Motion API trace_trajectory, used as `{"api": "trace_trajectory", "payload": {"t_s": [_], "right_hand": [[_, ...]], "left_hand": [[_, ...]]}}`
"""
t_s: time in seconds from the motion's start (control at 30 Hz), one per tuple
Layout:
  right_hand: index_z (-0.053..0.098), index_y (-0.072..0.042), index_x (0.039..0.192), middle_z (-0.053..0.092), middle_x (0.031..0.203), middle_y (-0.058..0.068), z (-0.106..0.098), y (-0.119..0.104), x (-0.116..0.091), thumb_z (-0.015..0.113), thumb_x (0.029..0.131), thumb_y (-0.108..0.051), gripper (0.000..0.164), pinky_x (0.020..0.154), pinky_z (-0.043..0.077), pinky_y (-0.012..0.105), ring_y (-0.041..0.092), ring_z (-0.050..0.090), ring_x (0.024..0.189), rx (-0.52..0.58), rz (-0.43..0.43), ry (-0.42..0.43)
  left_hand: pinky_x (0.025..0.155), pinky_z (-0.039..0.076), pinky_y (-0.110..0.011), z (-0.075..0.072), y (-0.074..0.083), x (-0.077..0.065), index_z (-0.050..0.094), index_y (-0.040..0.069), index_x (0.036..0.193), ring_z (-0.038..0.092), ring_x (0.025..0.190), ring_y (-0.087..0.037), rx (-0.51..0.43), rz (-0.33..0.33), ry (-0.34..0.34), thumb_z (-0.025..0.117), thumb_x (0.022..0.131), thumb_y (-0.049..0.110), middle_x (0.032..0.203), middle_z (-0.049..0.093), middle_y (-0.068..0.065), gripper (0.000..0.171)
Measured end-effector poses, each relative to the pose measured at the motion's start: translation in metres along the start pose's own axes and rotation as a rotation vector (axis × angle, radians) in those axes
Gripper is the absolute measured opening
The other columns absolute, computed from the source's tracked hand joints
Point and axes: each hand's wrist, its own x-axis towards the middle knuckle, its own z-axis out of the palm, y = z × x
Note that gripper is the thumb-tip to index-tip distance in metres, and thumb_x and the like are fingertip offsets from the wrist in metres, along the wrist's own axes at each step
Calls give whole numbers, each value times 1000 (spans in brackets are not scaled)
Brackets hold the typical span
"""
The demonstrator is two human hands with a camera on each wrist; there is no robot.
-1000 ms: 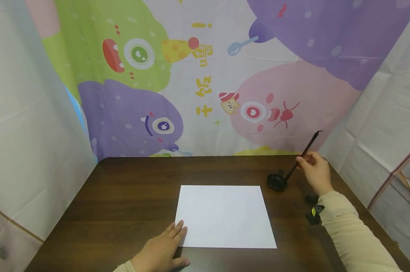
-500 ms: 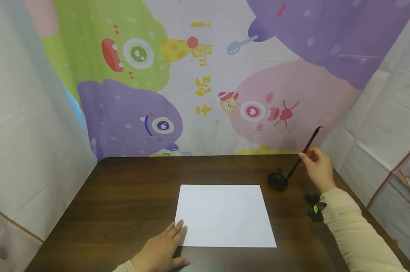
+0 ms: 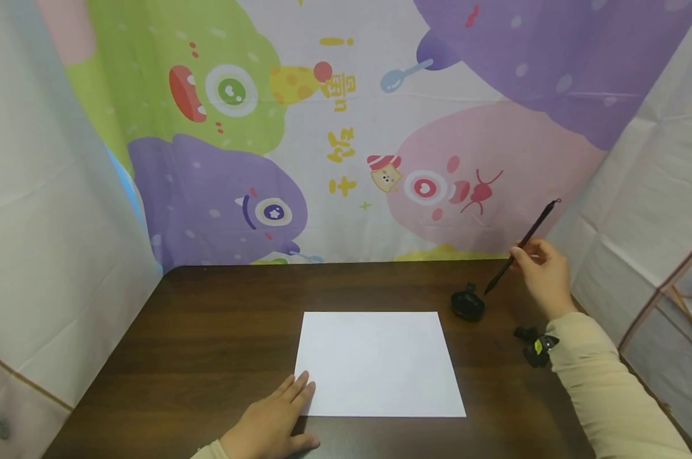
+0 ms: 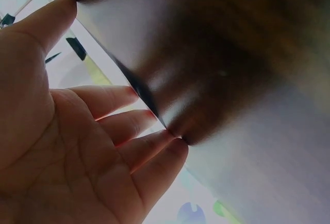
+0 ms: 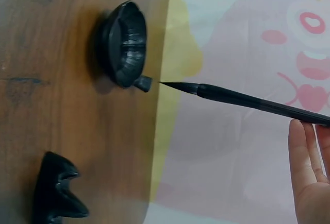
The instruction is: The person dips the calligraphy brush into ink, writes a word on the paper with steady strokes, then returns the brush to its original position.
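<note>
Now the right hand [image 3: 544,278] is pinching the brush [image 5: 242,99] far right; the left hand [image 3: 270,417], straight-fingered, is touching the paper's [image 3: 382,364] near-left edge; any slackening pinch is risking a dropped brush.

In the head view, the left hand [image 3: 271,414] covers the near left corner of the white sheet [image 3: 386,363], and its sleeve [image 3: 210,451] is cut off at the near edge. A black device [image 3: 539,350] on the right wrist partly hides a black notched piece [image 3: 525,333]. The right wrist view cuts off that piece, the handle end of the brush [image 5: 247,101] and much of the right hand [image 5: 313,188]. In the left wrist view, brown smears [image 4: 206,38] beyond the fingertips are too blurred to tell.
</note>
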Motion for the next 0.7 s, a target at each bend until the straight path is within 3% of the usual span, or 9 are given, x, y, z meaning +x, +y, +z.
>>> {"api": "trace_trajectory", "payload": {"t_s": [0.1,0.33,0.7], "right_hand": [[54,10,93,61,78,-17,1,-7,0,63,84,-5,20,57,51,13,-3,61,62,42,-3,11],[56,6,91,66,81,-7,9,-9,6,65,81,0,15,57,54,21,4,65,64,268,0,4],[54,11,95,69,85,-2,33,-29,-1,65,82,0,20,59,54,23,8,65,62,321,-84,-93]], "left_hand": [[92,43,-52,0,0,0,40,6,138,32,133,-35,-6,0,-1,62,75,59,148,31,-13,85],[92,43,-52,0,0,0,40,6,139,31,134,-34,-15,-1,-4,62,75,59,148,31,-13,85],[96,40,-52,1,-1,2,39,7,139,30,134,-33,-17,2,-18,61,75,60,148,31,-12,86]]}}
